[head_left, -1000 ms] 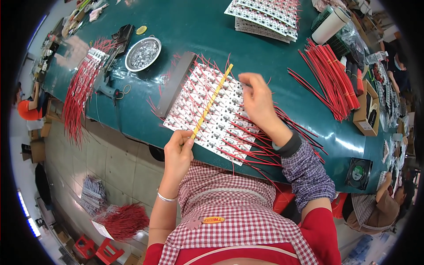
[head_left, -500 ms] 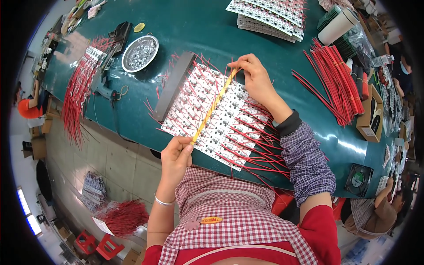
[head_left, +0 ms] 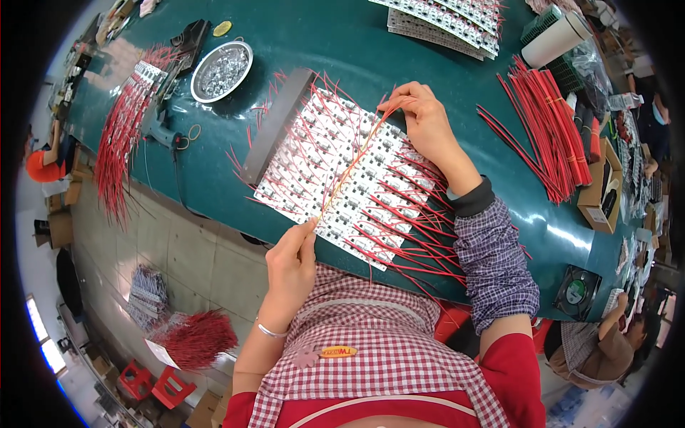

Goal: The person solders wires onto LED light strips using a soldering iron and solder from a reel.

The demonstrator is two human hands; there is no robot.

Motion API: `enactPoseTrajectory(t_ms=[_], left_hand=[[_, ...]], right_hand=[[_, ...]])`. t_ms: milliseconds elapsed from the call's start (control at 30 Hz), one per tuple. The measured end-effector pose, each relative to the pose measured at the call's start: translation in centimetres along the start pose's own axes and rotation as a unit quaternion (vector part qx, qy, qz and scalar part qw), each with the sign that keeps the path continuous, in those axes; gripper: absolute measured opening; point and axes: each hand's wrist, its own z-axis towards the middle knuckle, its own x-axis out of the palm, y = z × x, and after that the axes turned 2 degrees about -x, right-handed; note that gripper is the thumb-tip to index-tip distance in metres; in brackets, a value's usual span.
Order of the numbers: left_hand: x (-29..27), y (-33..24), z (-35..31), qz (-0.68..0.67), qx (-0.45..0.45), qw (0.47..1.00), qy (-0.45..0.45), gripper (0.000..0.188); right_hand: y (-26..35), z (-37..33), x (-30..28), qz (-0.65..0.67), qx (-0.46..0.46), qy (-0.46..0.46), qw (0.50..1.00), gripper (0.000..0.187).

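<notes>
A white circuit board panel (head_left: 339, 217) with rows of small parts and many red wires (head_left: 421, 232) lies tilted on the table before me. Across its middle runs a narrow yellow strip (head_left: 351, 168), now thin and orange-looking, as if seen nearly edge-on. My left hand (head_left: 292, 260) pinches its near end at the panel's front edge. At the panel's far edge my right hand (head_left: 428, 127) has its fingers closed on the strip's other end, where the strip bows up. A dark grey bar (head_left: 278, 127) lies along the panel's left side.
On the green table (head_left: 321, 36) are a metal bowl of small parts (head_left: 222, 71), a wired board stack (head_left: 132, 118), a tool with a cord (head_left: 163, 134), stacked boards (head_left: 442, 25), red wire bundles (head_left: 546, 132), a white cylinder (head_left: 556, 41), an open carton (head_left: 599, 189) and a black fan (head_left: 576, 292).
The strip has turned from its broad yellow face to a thin, curving line. My right hand has shifted slightly right, and my left hand has turned with its fingers pointing farther up.
</notes>
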Motion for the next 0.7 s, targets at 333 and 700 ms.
enactPoseTrajectory(t_ms=[333,700], left_hand=[[-0.5,0.1,-0.1,0.168,0.183,0.964,0.094,0.040],[-2.7,-1.6,1.1,0.198,0.102,0.952,0.210,0.046]], right_hand=[[-0.8,-0.8,-3.0,0.031,0.001,0.088,0.996,0.046],[2.1,-3.4,-4.6,-0.183,-0.045,0.163,0.968,0.069]])
